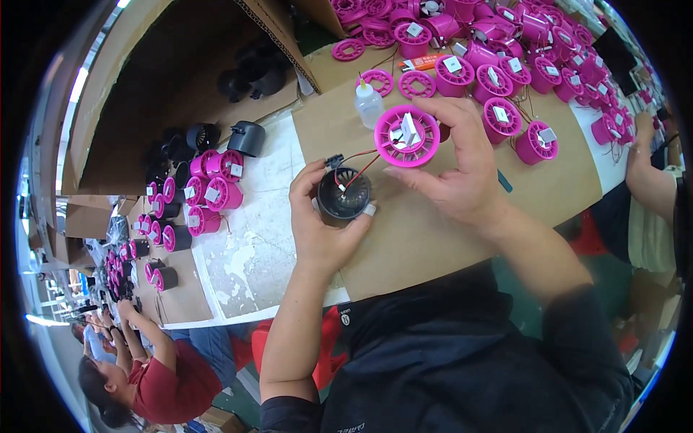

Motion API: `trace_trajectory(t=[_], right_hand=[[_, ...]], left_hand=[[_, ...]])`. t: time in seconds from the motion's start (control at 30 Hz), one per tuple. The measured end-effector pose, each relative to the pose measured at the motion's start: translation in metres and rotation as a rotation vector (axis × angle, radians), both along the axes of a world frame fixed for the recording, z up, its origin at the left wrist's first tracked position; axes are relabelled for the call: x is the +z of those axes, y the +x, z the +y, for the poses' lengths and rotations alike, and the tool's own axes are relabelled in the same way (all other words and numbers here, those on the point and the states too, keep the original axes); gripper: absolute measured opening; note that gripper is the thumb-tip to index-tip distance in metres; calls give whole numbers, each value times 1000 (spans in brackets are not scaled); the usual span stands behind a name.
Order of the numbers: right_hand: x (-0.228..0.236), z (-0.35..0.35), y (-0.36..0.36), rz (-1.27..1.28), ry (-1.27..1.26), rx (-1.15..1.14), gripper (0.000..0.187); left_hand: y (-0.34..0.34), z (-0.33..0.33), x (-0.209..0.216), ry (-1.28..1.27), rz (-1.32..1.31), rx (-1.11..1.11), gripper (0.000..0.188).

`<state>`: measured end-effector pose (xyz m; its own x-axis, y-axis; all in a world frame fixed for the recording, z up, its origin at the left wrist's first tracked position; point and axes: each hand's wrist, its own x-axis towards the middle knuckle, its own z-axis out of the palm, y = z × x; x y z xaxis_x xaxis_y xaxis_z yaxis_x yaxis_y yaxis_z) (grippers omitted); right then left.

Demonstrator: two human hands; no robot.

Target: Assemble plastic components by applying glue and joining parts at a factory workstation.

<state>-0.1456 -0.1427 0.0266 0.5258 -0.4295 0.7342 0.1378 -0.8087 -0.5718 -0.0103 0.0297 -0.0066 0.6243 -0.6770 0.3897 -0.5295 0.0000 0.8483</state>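
Observation:
My left hand [321, 229] is closed around a black cylindrical housing [345, 195], its open mouth facing up. In my right hand [462, 162] I grip a pink fan unit [406, 155] by its rim, with a white square piece standing on its hub. Thin red and dark wires [361, 173] run from the pink unit to the housing, and a small white plug hangs over the housing's mouth. A small black connector [334, 161] sits at the housing's upper edge, by my left fingers. The two parts are held apart, above the brown cardboard sheet [404, 245].
A clear squeeze bottle [369, 105] stands just beyond the pink unit. Many pink fan units [498, 115] crowd the far right. Assembled pink-and-black units [216, 195] sit at left, beside a large cardboard box [144, 79]. Co-workers sit at both sides, one in a red shirt [177, 382].

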Motion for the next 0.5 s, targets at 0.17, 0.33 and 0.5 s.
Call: trace_trajectory(t=[0.17,0.33,0.5], right_hand=[[-2,-3,1,-4,22,-18,66],[-2,-8,-2,12,101,-31,66],[-6,-10,0,0,160,-23,64]], left_hand=[[-3,11,6,224,-195,81,63],[-12,35,4,295,-399,-23,58],[-10,66,-6,226,-354,-194,55]])
